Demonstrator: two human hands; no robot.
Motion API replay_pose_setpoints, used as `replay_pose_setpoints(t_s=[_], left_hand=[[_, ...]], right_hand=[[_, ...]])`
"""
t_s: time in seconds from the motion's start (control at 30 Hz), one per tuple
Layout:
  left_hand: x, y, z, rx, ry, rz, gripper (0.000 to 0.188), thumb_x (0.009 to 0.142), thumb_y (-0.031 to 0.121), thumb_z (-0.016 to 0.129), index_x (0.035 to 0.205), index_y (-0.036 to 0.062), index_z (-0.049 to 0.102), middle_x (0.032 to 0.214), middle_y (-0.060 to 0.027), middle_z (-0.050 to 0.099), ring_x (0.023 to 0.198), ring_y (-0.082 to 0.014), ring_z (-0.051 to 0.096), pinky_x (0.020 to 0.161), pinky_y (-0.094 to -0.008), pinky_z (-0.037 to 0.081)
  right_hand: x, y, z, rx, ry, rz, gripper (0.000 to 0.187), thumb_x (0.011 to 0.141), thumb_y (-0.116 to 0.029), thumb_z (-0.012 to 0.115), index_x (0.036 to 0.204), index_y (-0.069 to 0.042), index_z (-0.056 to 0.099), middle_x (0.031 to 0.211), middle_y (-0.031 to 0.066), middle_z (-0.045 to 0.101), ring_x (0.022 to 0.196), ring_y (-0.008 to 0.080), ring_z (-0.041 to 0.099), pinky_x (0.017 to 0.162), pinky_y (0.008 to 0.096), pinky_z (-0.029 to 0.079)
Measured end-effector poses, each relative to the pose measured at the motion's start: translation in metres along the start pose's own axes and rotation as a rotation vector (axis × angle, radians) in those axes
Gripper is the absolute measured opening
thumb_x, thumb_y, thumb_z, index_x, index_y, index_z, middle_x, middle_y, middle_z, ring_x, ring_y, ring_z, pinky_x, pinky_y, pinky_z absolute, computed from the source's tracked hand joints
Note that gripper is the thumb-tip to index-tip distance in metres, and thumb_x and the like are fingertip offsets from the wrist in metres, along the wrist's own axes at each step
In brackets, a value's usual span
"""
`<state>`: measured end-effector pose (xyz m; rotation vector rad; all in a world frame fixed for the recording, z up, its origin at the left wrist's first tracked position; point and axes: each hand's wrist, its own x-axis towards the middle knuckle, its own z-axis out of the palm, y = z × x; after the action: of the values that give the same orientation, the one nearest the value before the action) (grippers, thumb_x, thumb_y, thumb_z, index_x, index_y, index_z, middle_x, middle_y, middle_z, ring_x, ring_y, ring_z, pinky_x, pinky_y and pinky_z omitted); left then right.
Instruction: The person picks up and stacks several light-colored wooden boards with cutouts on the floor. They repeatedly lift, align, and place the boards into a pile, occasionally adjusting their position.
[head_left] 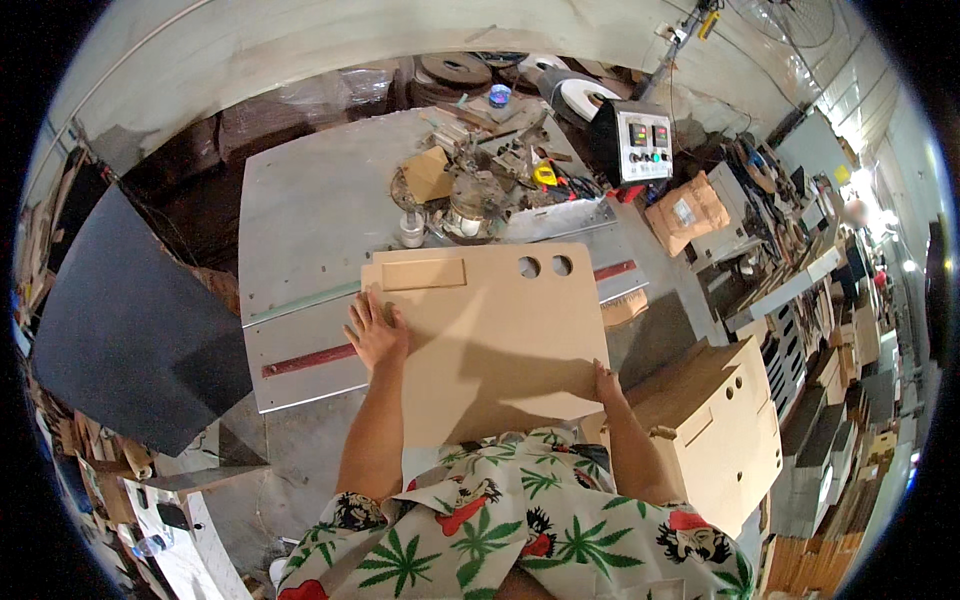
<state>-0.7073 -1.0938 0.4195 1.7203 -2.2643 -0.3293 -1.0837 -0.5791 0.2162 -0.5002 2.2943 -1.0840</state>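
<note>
A large tan fibreboard panel (480, 330) lies in front of my body, its far part over the grey metal work table (310, 220). It has a rectangular recess (424, 274) at its far left and two round holes (545, 266) at its far right. My left hand (380, 332) rests on the panel's left edge with fingers spread. My right hand (606, 382) grips the right edge, its fingers partly hidden. A machine head (468, 205) stands on the table just beyond the panel, beside a small clear jar (412, 229).
Hand tools and a yellow tape measure (545, 173) clutter the table's far side. A control box (642, 145) stands at the back right, near a brown paper sack (688, 212). Similar tan panels (715, 430) are stacked at my right. A dark board (140, 320) is on the left.
</note>
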Motion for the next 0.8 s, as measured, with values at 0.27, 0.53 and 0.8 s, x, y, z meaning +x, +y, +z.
replay_pose_setpoints(t_s=[0.27, 0.53, 0.8], left_hand=[[0.004, -0.017, 0.003, 0.046, 0.037, 0.0, 0.072, 0.101, 0.046, 0.049, 0.166, 0.025, 0.024, 0.171, -0.0075, 0.027, 0.157, -0.0325, 0.025, 0.126, -0.0575, 0.017], [0.002, -0.031, 0.02, -0.129, -0.035, 0.079, 0.082, 0.092, 0.045, 0.063, 0.162, 0.0138, 0.033, 0.168, -0.0145, 0.03, 0.155, -0.0404, 0.024, 0.127, -0.0535, 0.018], [-0.029, 0.027, 0.032, -0.175, -0.139, 0.246, 0.095, 0.088, 0.049, 0.069, 0.164, 0.0121, 0.025, 0.171, -0.014, 0.023, 0.157, -0.0393, 0.018, 0.128, -0.0567, 0.012]], right_hand=[[-0.037, -0.11, 0.025, -0.206, 0.11, 0.177, 0.082, 0.096, -0.066, 0.06, 0.136, 0.006, 0.06, 0.132, 0.0244, 0.065, 0.124, 0.0389, 0.062, 0.103, 0.0484, 0.048], [-0.078, -0.173, -0.003, 0.132, 0.098, 0.458, 0.078, 0.091, -0.065, 0.069, 0.127, 0.005, 0.07, 0.121, 0.019, 0.071, 0.11, 0.0263, 0.067, 0.093, 0.0416, 0.052], [-0.104, -0.115, -0.064, 0.235, 0.101, 0.444, 0.071, 0.093, -0.059, 0.072, 0.132, 0.0, 0.068, 0.126, 0.0093, 0.069, 0.115, 0.02, 0.063, 0.099, 0.0379, 0.051]])
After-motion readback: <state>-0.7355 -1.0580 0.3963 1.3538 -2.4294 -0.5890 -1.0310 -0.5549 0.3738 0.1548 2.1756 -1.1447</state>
